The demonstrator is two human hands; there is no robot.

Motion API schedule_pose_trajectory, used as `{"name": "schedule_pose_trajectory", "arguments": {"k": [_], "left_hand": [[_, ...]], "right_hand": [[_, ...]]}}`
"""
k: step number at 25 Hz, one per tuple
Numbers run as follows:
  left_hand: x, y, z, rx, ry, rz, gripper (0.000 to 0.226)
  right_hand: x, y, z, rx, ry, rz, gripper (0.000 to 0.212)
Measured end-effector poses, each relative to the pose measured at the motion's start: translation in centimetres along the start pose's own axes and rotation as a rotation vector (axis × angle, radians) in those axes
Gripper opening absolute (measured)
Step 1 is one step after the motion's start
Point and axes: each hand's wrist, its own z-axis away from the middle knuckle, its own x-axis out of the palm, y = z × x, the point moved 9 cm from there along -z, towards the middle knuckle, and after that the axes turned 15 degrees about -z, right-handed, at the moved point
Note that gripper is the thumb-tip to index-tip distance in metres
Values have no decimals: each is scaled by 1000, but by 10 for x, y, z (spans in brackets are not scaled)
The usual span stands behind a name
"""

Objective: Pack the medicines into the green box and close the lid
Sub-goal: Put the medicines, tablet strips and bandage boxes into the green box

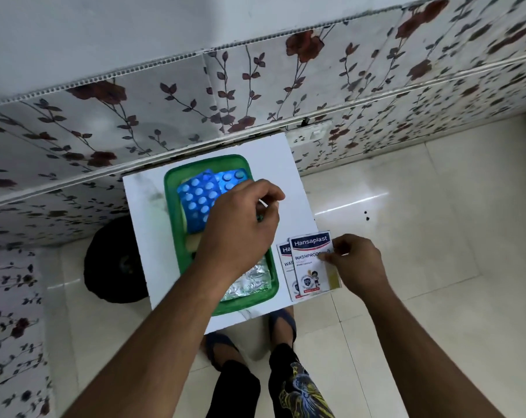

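A green box [172,188] lies open on a small white table [144,206]. Inside it are two blue blister packs [197,200] at the far end and a silver foil strip [249,282] at the near end. My left hand [240,224] hovers over the box's middle, fingers curled around something small and white that I cannot identify. Right of the box, two Hansaplast plaster packets [308,267] overlap on the table. My right hand [358,263] pinches the right edge of the top packet. No lid is visible.
The table stands against a wall with floral covering [255,95]. A wall socket [311,134] sits just behind the table's far right corner. A round black object [111,260] rests on the tiled floor at the left. My feet in sandals [283,324] are below the table's near edge.
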Motion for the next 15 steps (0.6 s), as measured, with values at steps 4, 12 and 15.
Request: {"name": "schedule_pose_trajectory", "arguments": {"k": [4,12,15], "left_hand": [[4,3,6,-42,-38,26,18],[-47,-40,25,-417,31,313,65],[-79,-78,22,-487,159,68,69]], "right_hand": [[-38,-24,17,20,0,-467,8],[3,-133,59,-171,-216,-608,13],[-14,-88,29,-130,49,-179,30]]}}
